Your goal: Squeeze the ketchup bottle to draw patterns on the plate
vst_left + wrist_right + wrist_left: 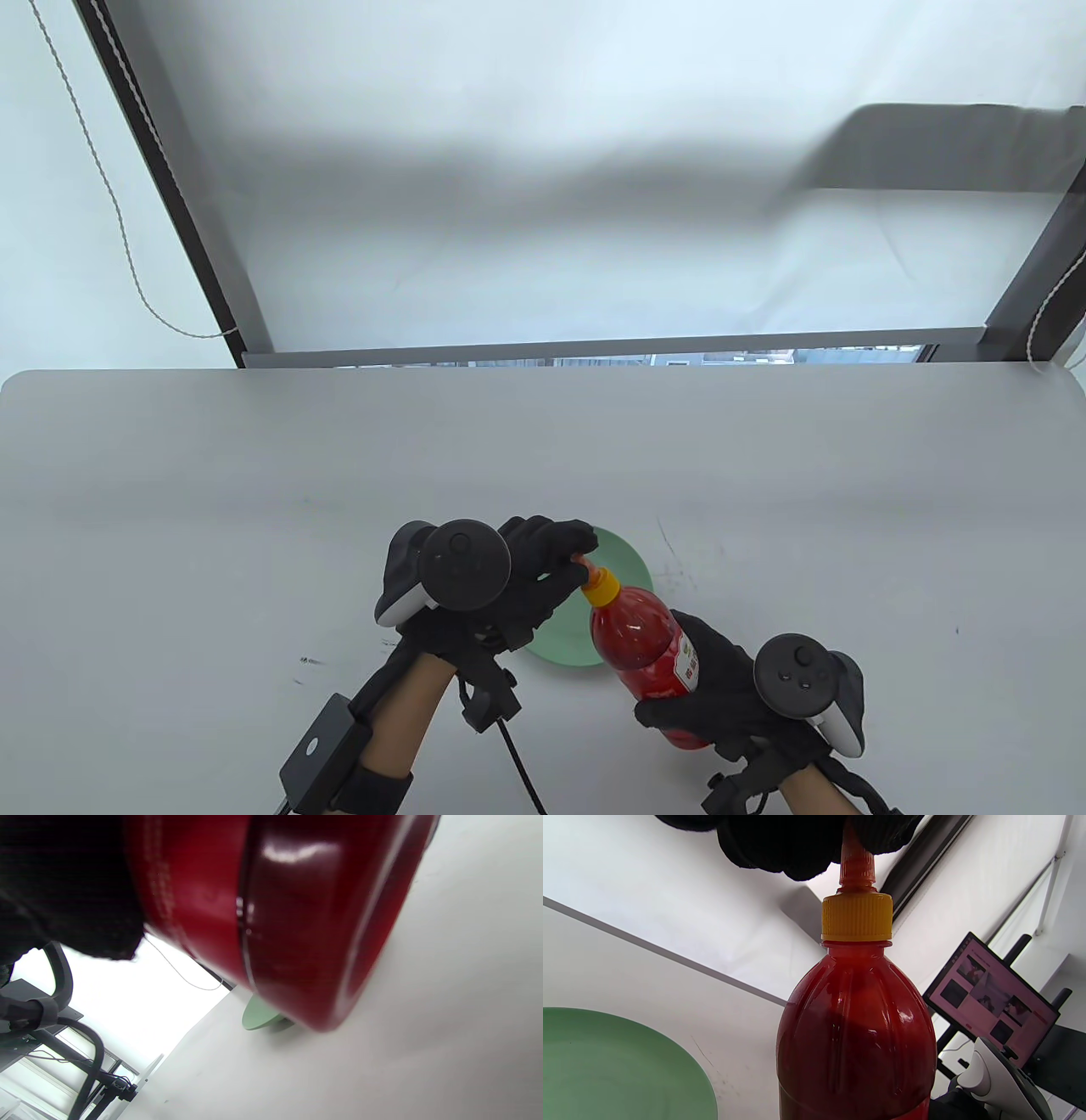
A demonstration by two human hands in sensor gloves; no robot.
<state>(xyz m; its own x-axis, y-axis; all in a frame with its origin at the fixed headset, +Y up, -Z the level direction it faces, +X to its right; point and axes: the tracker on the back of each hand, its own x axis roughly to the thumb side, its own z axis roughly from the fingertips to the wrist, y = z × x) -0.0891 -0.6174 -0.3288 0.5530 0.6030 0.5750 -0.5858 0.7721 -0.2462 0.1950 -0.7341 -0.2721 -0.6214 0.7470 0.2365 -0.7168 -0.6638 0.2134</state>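
A red ketchup bottle [642, 649] with a yellow cap [602, 587] and a red nozzle tip is held tilted above the near side of a green plate [626, 564]. My right hand [721, 696] grips the bottle's body near its label. My left hand [556, 560] pinches the small tip on the nozzle with its fingertips [797, 853]. The left wrist view shows the bottle [857, 1035], the cap [857, 918] and the plate [619, 1069]. The right wrist view shows the bottle's base [297, 921] close up and the plate [258, 1018] beyond it. The plate looks bare.
The grey table [254, 509] runs wide on all sides, with faint marks right of the plate [674, 552]. A window frame [585, 348] borders the far edge. A monitor [992, 1001] stands off to the side in the left wrist view.
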